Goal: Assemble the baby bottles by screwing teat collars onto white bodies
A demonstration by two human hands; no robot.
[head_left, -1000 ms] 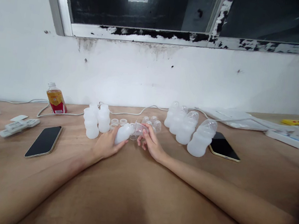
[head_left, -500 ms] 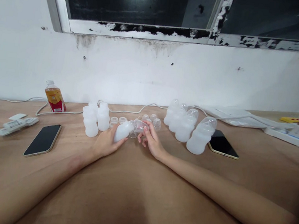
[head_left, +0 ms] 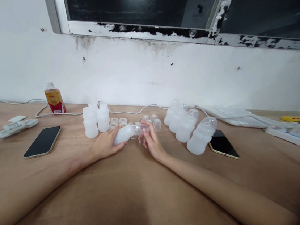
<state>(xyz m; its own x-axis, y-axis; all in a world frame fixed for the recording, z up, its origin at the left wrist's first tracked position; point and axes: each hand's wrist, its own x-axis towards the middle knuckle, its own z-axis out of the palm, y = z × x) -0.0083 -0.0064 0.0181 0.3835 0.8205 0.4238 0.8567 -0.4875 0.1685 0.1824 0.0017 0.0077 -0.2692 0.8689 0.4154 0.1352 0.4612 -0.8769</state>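
My left hand (head_left: 107,143) is closed around a frosted white baby bottle (head_left: 122,134), tilted with its top toward the right. Between thumb and fingers, my right hand (head_left: 151,141) grips a clear dome-shaped bottle cap (head_left: 140,129) at the bottle's top end. Whether the cap touches the bottle I cannot tell. Behind the hands lie several white collar rings (head_left: 123,120) and several clear caps (head_left: 157,124). To the right stand several capped bottles (head_left: 200,139). On the left are several bottles without caps (head_left: 91,126).
A phone (head_left: 42,142), white plastic pieces (head_left: 14,127) and a drink bottle (head_left: 54,98) are on the left. Another phone (head_left: 224,144) lies behind the capped bottles. A white cable (head_left: 150,105) runs along the wall. At the right are a plastic bag (head_left: 234,116) and a power strip (head_left: 291,139).
The clear cap in my right hand has moved slightly left and lower, nearer the top of the tilted bottle. My left hand keeps its hold, and the view has shifted slightly.
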